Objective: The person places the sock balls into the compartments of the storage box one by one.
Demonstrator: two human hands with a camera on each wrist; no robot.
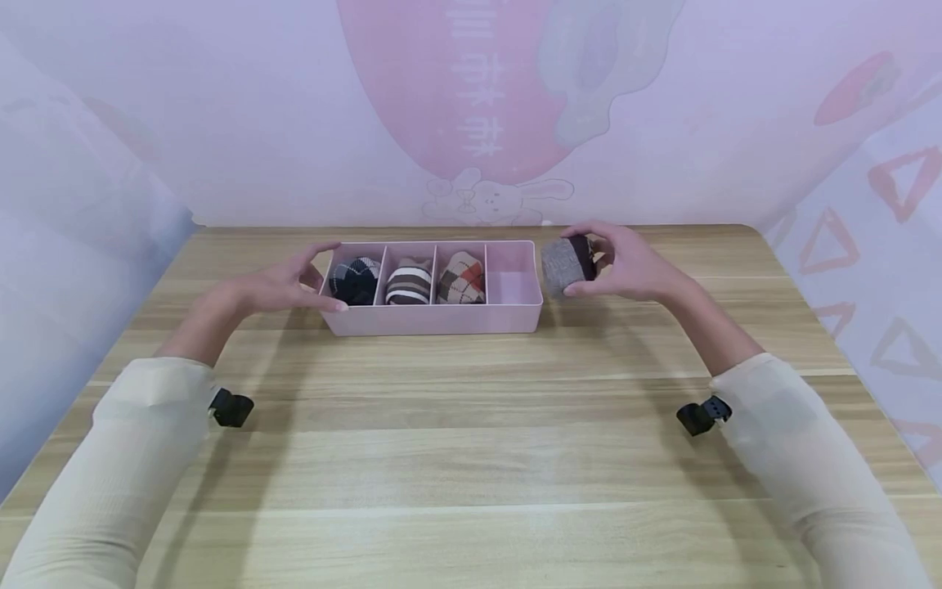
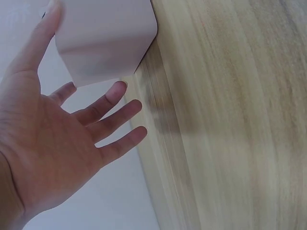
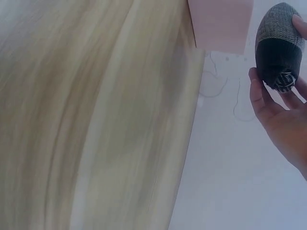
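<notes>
The left hand [image 1: 275, 286] rests at the left end of the long pink plastic divider box [image 1: 434, 321] on the pale wooden desk [image 1: 471, 442], fingers [image 2: 115, 112] spread straight and holding nothing. The box holds a black argyle sock roll [image 1: 355, 280], a brown striped sock roll [image 1: 409, 283] and a tan argyle sock roll [image 1: 461, 280]; its rightmost compartment is bare. Just right of the box, the right hand [image 1: 633, 263] curls around a grey-and-black rolled sock [image 1: 567, 263].
</notes>
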